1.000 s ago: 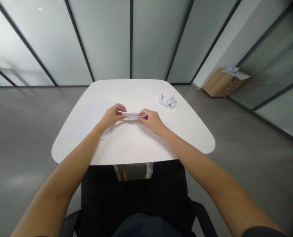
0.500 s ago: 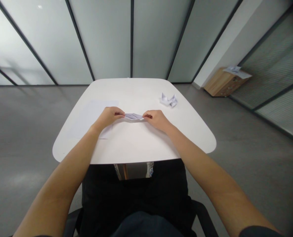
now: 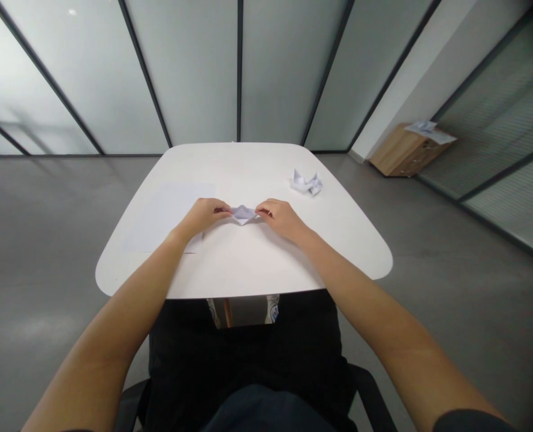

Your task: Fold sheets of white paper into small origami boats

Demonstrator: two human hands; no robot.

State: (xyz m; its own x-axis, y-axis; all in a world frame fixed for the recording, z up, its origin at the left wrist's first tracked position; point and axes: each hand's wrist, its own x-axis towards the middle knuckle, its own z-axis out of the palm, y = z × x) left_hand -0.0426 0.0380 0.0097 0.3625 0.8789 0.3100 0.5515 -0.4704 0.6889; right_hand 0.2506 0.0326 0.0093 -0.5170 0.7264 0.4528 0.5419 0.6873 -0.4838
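While the paper (image 3: 243,213) lies between my hands with its long axis left to right, my left hand (image 3: 205,215) and right hand (image 3: 280,217) each pinch one end.

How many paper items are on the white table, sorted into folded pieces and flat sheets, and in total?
Folded pieces: 2, the small folded paper pinched between the left hand and right hand, and the folded model at the far right.
Flat sheets: 1, the flat sheet on the left.
Total: 3
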